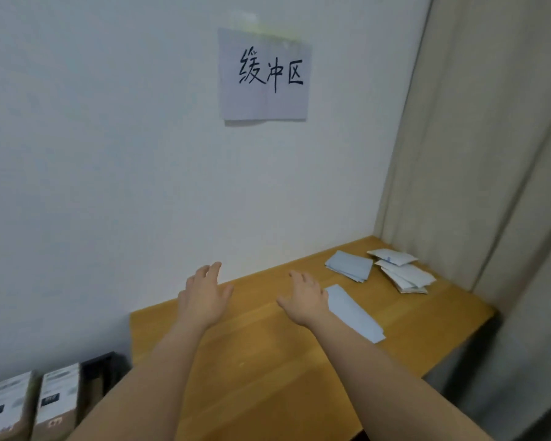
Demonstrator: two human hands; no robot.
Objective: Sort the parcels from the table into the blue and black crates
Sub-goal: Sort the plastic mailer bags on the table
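Note:
Both my hands reach out over the wooden table with straight fingers and hold nothing. My left hand hovers near the table's far left edge by the wall. My right hand is just left of a flat pale blue parcel, its edge beside or touching it. A stack of pale blue parcels lies further right. A pile of white parcels sits in the far right corner. A black crate shows at lower left beside the table, mostly hidden. No blue crate is in view.
Two cardboard boxes with white labels stand at bottom left next to the black crate. A paper sign with handwritten characters hangs on the white wall. A beige curtain borders the table on the right.

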